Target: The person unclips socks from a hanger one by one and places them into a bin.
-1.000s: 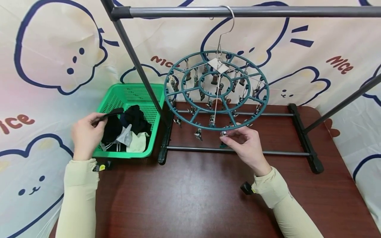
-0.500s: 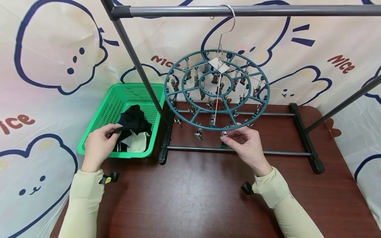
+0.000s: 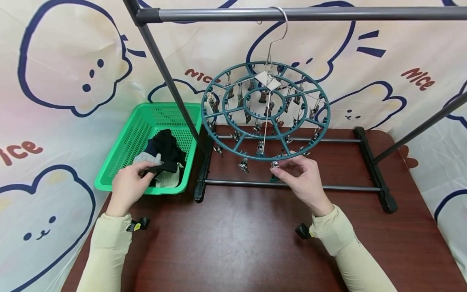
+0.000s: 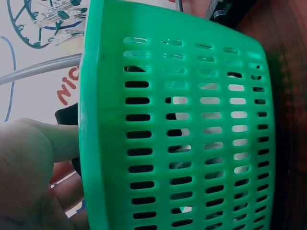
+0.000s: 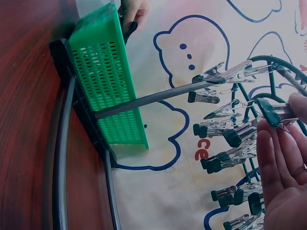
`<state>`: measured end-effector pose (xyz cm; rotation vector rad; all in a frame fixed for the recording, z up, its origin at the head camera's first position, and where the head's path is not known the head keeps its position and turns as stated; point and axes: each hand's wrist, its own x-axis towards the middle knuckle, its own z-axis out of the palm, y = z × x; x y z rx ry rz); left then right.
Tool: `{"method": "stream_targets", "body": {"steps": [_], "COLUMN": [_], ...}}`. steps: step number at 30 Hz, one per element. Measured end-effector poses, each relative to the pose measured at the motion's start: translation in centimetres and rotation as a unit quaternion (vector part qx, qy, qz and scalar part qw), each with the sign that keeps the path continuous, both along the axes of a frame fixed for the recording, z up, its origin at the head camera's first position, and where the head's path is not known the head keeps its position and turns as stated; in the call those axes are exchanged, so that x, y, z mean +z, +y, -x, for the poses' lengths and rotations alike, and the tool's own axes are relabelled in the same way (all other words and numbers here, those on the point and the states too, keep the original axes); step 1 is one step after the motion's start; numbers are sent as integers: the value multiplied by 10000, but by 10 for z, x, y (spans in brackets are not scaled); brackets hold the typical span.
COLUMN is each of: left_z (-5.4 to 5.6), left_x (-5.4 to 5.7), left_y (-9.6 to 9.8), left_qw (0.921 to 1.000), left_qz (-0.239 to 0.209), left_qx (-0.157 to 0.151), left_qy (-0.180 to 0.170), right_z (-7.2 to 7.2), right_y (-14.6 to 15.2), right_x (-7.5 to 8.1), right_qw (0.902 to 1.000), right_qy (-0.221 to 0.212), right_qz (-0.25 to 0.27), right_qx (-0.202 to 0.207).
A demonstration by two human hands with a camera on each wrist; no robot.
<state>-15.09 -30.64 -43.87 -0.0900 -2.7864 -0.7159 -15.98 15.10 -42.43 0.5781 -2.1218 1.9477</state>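
Over the near side of a green plastic basket [image 3: 122, 148], my left hand [image 3: 127, 186] pinches a black piece of cloth [image 3: 166, 167]; in the left wrist view the basket wall [image 4: 112, 124] hides most of it. Beneath it lie a dark garment [image 3: 168, 147], a grey cloth [image 3: 141, 157] and a cream cloth [image 3: 168, 179]. My right hand [image 3: 303, 178] holds a metal clip [image 3: 274, 164] at the near edge of the teal round clip hanger [image 3: 251, 157]. The right wrist view shows this clip's green tip [image 5: 268, 112] between thumb and fingers.
The hanger's hook [image 3: 285, 26] sits over the grey top bar [image 3: 219, 15] of a rack. Several other clips [image 5: 220, 163] dangle from the rings. The rack's black left foot [image 3: 200, 188] stands beside the basket on the brown table [image 3: 226, 235]. A printed curtain hangs behind.
My left hand has moved right and toward me with the black cloth, now low over the basket's contents. The basket's left side has come into view. My right hand stays at the clip.
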Motion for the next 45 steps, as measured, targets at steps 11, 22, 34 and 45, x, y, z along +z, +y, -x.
{"method": "stream_targets", "body": {"steps": [11, 22, 34, 45], "left_z": [1, 1, 2, 3], "left_x": [-2, -2, 1, -3], "left_y": [4, 4, 5, 4], "left_qw": [9973, 9881, 9772, 9768], "left_qz": [231, 390, 694, 898], "left_qx": [-401, -589, -902, -826], "left_qy": [-566, -1369, -1793, -1758], "right_z": [1, 1, 1, 1], "right_y": [2, 2, 0, -1], "right_x": [1, 1, 1, 1], "right_qw": [9999, 9998, 9997, 9997], "right_qy": [6, -19, -52, -96], "right_qz": [-87, -164, -233, -238], "right_qx": [-50, -83, -64, -18]}}
